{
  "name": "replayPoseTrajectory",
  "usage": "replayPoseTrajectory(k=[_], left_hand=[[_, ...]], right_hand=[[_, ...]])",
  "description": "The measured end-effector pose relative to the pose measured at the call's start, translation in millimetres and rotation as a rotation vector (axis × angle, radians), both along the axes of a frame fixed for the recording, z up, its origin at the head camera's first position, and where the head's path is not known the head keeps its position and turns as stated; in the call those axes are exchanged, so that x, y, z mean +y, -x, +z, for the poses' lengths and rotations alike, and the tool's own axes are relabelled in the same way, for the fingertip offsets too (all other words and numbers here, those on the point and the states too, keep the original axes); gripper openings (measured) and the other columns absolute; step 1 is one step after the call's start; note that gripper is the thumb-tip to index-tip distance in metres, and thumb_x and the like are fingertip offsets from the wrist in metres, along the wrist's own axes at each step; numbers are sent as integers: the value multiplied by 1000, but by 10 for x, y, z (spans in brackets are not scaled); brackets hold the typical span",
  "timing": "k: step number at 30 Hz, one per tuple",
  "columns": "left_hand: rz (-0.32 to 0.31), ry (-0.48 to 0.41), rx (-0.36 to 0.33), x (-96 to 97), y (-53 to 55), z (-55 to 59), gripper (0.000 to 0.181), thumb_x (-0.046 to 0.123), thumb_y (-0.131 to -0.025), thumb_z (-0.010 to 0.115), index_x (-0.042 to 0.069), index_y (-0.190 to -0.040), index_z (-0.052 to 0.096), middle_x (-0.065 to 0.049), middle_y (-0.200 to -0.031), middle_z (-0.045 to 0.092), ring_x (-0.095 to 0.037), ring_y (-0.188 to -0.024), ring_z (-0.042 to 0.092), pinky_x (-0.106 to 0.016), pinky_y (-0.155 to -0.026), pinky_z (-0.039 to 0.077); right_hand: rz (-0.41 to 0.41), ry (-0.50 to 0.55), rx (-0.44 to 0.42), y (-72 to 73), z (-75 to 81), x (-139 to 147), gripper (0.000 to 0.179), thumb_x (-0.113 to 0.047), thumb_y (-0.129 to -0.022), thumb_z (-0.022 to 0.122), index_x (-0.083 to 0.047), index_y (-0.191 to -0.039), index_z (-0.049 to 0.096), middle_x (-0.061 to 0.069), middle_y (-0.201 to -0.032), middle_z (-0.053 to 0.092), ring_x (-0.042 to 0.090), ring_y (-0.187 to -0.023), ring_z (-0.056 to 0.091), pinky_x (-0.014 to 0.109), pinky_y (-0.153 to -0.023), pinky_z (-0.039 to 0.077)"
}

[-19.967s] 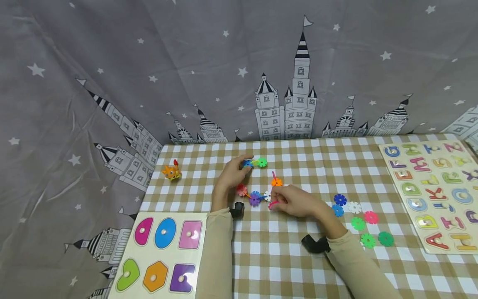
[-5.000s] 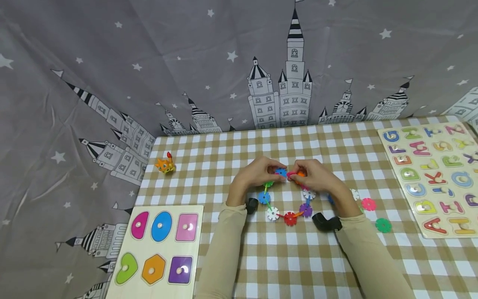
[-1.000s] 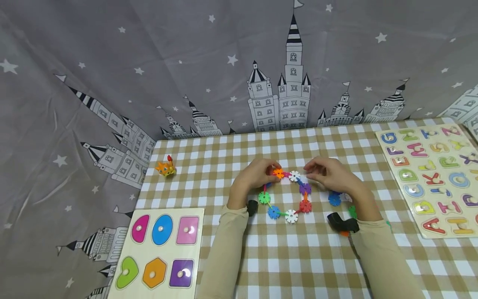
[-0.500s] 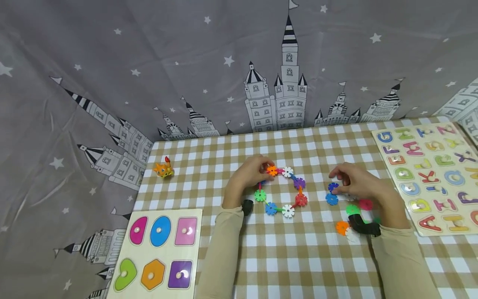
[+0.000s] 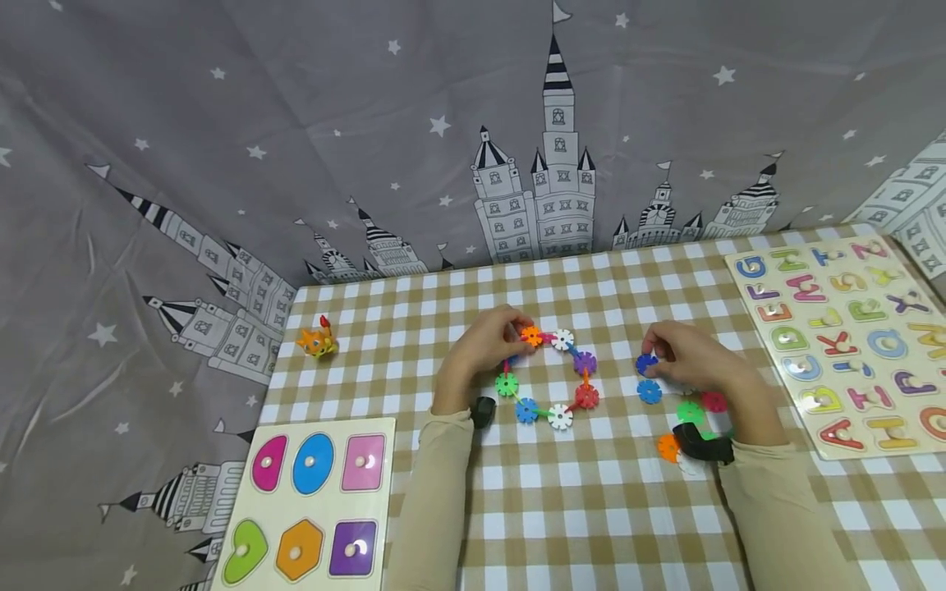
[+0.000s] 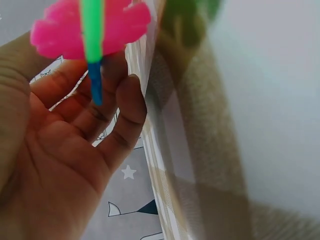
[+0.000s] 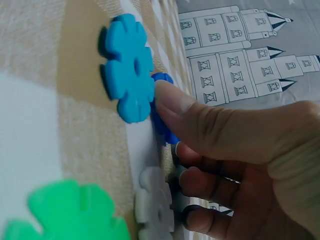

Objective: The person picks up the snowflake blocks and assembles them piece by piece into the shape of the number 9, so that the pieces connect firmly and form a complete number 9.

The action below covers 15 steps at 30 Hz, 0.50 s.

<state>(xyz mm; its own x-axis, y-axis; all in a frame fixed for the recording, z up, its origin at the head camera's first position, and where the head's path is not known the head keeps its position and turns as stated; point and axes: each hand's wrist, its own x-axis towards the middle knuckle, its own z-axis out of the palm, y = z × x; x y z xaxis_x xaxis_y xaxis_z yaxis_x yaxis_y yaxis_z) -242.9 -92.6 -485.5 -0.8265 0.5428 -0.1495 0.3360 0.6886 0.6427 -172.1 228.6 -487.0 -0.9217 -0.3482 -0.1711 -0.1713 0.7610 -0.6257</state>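
A ring of linked, notched snowflake discs [image 5: 587,396] in several colours lies on the checked cloth. My left hand [image 5: 484,345] holds it at its upper left, fingertips at the orange disc [image 5: 532,336]. In the left wrist view, a pink disc [image 6: 117,25] and a green one seen edge-on [image 6: 93,30] are close by the curled fingers. To the right, my right hand [image 5: 695,357] pinches a loose dark blue disc [image 5: 646,364] between thumb and fingers; the thumb hides part of it in the right wrist view. A lighter blue disc [image 5: 649,391] lies just in front.
More loose discs, among them green [image 5: 691,412], pink [image 5: 714,401] and orange [image 5: 668,447], lie under or beside the right forearm. A shape puzzle board [image 5: 281,502] is at the left, an alphabet board [image 5: 816,328] at the right, and a small orange toy figure [image 5: 318,342] farther back.
The open chain from earlier is now a closed ring. My right hand has left the ring, moved right to the loose discs and taken the dark blue one. My left hand stays at the ring.
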Motion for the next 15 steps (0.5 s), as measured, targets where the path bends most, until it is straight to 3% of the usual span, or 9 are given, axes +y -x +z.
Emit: replayPoseTrajectory(k=[10, 15], left_hand=[[-4, -62, 3, -52, 4, -40, 36, 20, -84, 78, 12, -117, 67, -4, -102, 66, -14, -83, 56, -26, -75, 47], [6, -102, -35, -47, 8, -60, 36, 19, -83, 79, 13, -117, 68, -3, -96, 64, -14, -80, 55, -25, -72, 46]], right_hand=[[-42, 80, 18, 26, -58, -31, 21, -13, -86, 75, -7, -96, 58, 3, -77, 51, 16, -70, 46, 26, -62, 38], [-36, 223, 48, 43, -104, -89, 14, -11, -93, 67, -4, -102, 59, 3, -74, 56, 12, -62, 49, 24, -58, 42]])
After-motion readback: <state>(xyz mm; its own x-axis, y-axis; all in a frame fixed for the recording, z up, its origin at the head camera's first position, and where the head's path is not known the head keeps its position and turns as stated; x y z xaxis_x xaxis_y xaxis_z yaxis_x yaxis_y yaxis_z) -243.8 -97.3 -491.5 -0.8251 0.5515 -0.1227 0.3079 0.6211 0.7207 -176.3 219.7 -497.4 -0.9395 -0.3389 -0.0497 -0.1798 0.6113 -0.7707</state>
